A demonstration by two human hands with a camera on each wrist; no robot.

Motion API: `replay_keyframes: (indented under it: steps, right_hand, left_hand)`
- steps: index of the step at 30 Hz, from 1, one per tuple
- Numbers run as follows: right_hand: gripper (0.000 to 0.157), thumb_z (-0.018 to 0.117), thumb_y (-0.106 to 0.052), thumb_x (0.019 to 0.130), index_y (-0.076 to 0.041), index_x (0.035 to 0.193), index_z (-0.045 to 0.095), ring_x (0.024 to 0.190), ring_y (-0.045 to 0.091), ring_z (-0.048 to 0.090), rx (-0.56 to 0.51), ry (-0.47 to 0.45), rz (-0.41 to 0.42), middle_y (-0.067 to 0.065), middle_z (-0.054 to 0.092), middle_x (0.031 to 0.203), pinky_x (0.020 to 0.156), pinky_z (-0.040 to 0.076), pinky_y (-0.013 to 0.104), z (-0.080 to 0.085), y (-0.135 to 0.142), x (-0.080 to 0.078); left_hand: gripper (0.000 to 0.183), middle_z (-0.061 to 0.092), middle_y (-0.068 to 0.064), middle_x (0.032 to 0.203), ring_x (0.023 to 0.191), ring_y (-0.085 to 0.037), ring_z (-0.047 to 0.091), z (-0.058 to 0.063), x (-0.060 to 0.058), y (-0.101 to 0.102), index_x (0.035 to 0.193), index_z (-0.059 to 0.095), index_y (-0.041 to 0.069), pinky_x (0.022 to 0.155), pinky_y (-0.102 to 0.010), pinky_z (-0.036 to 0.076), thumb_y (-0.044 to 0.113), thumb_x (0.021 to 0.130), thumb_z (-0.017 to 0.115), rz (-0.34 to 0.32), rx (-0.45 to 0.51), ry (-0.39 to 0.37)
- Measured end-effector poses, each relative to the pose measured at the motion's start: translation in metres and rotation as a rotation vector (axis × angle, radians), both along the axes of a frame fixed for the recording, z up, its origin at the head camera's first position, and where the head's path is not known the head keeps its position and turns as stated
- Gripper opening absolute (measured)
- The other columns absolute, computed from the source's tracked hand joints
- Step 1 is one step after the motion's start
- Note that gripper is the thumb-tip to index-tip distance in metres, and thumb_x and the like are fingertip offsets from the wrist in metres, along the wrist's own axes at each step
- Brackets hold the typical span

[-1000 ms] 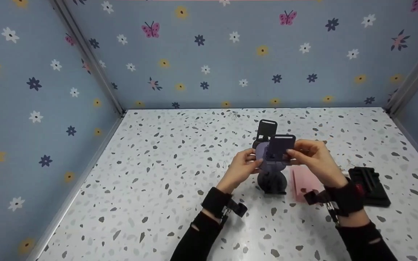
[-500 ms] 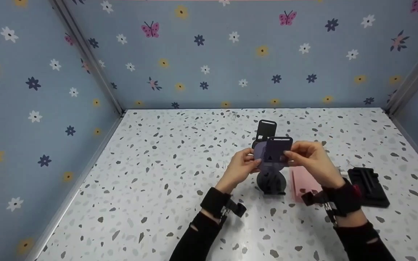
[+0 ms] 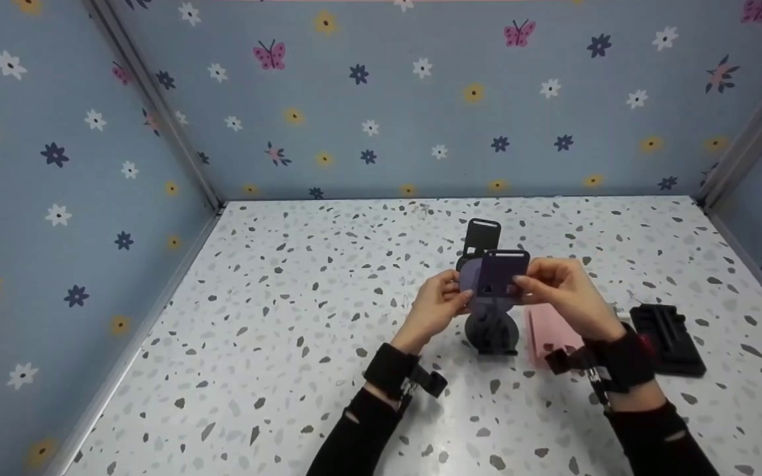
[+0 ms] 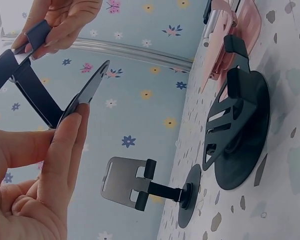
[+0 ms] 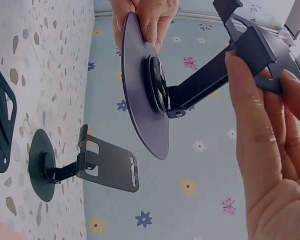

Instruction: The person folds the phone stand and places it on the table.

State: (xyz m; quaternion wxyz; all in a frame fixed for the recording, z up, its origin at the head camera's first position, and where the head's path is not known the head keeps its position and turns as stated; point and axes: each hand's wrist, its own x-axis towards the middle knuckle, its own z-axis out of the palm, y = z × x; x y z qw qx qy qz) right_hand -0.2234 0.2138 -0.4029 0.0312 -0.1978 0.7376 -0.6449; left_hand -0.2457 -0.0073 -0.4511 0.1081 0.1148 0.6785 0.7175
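Observation:
A dark purple phone stand (image 3: 504,272) is held up in the air between both hands. Its round base (image 5: 146,107) is pinched at the rim by the left hand (image 3: 435,301), thumb on one face and fingers on the other. The right hand (image 3: 567,292) grips the back plate with its hooked lips (image 5: 259,50). Between base and plate the hinged arm (image 5: 197,80) is unfolded at an angle. Below it a folded black phone stand (image 3: 492,336) sits on the table. Another black phone stand (image 3: 483,235) stands unfolded farther back, partly hidden in the head view.
A pink folded stand (image 3: 548,334) lies under the right forearm on the speckled table (image 3: 301,317). Right of it is a flat black folded object (image 3: 669,338), with something red partly hidden by the wrist strap. Flowered panels (image 3: 381,99) wall the table at the back and sides.
The right hand and the stand's back plate have shifted slightly left and down, over the round base. The left hand keeps its hold almost unmoved. The things on the table stay put.

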Motion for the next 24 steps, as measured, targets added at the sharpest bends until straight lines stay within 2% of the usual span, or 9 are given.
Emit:
replay_keyframes:
  steps: [2, 5, 10, 14, 17, 18, 21, 24]
  right_hand:
    - [0.024, 0.063, -0.003, 0.094, 0.020, 0.091, 0.057, 0.074, 0.016, 0.073, -0.006, -0.006, 0.000, 0.003, 0.074, 0.083, 0.072, 0.063, 0.034, 0.000, 0.000, 0.000]
    - [0.023, 0.063, -0.003, 0.095, 0.019, 0.090, 0.057, 0.073, 0.013, 0.072, -0.007, -0.016, 0.004, 0.002, 0.074, 0.083, 0.073, 0.063, 0.034, 0.000, 0.000, -0.001]
    - [0.018, 0.061, -0.001, 0.095, 0.015, 0.088, 0.059, 0.073, 0.012, 0.071, -0.036, -0.041, 0.024, 0.001, 0.073, 0.084, 0.074, 0.063, 0.036, -0.002, 0.002, -0.002]
    - [0.011, 0.059, 0.002, 0.095, 0.006, 0.085, 0.062, 0.077, 0.014, 0.073, -0.083, -0.071, 0.075, 0.002, 0.073, 0.085, 0.076, 0.062, 0.038, -0.003, 0.005, -0.003]
    - [0.015, 0.057, 0.004, 0.095, -0.002, 0.084, 0.064, 0.079, 0.014, 0.073, -0.105, -0.087, 0.112, 0.002, 0.073, 0.086, 0.076, 0.062, 0.038, -0.004, 0.008, -0.003]
    - [0.016, 0.057, 0.005, 0.095, -0.004, 0.084, 0.065, 0.079, 0.014, 0.073, -0.109, -0.090, 0.121, 0.002, 0.073, 0.086, 0.076, 0.062, 0.038, -0.003, 0.008, -0.003]
    - [0.018, 0.057, 0.004, 0.095, -0.006, 0.084, 0.065, 0.080, 0.013, 0.073, -0.104, -0.088, 0.147, 0.002, 0.073, 0.086, 0.076, 0.062, 0.038, -0.002, 0.010, -0.003]
    - [0.017, 0.057, 0.003, 0.096, -0.005, 0.085, 0.066, 0.079, 0.013, 0.073, -0.093, -0.092, 0.165, 0.002, 0.073, 0.086, 0.076, 0.062, 0.039, -0.001, 0.010, -0.003]
  left_hand:
    - [0.013, 0.069, -0.028, 0.104, 0.076, -0.008, 0.066, 0.001, 0.001, -0.001, 0.107, 0.055, -0.011, 0.076, -0.029, 0.062, -0.007, 0.094, 0.057, 0.007, -0.001, 0.025]
    - [0.012, 0.070, -0.027, 0.099, 0.073, -0.008, 0.065, 0.001, 0.001, -0.002, 0.104, 0.056, -0.011, 0.069, -0.028, 0.062, -0.007, 0.093, 0.059, 0.030, -0.044, 0.103]
    - [0.012, 0.072, -0.028, 0.099, 0.083, -0.025, 0.073, 0.003, 0.002, -0.004, 0.101, 0.057, -0.010, 0.058, -0.024, 0.058, -0.005, 0.092, 0.061, 0.068, -0.132, 0.258]
    - [0.011, 0.073, -0.027, 0.102, 0.093, -0.035, 0.073, 0.003, 0.002, -0.005, 0.101, 0.058, -0.008, 0.060, -0.035, 0.062, -0.004, 0.092, 0.063, 0.083, -0.155, 0.320]
    - [0.011, 0.073, -0.026, 0.100, 0.092, -0.036, 0.073, 0.005, 0.002, -0.005, 0.099, 0.058, -0.007, 0.056, -0.039, 0.061, -0.002, 0.092, 0.064, 0.097, -0.169, 0.369]
    - [0.011, 0.073, -0.026, 0.099, 0.091, -0.036, 0.074, 0.006, 0.002, -0.005, 0.099, 0.058, -0.007, 0.053, -0.037, 0.060, -0.001, 0.092, 0.064, 0.102, -0.172, 0.384]
    - [0.011, 0.074, -0.025, 0.097, 0.088, -0.035, 0.074, 0.007, 0.003, -0.005, 0.099, 0.058, -0.006, 0.048, -0.024, 0.055, 0.001, 0.092, 0.064, 0.115, -0.169, 0.425]
    - [0.011, 0.074, -0.025, 0.095, 0.085, -0.033, 0.074, 0.008, 0.003, -0.005, 0.100, 0.059, -0.006, 0.045, -0.027, 0.055, 0.000, 0.093, 0.063, 0.119, -0.149, 0.450]
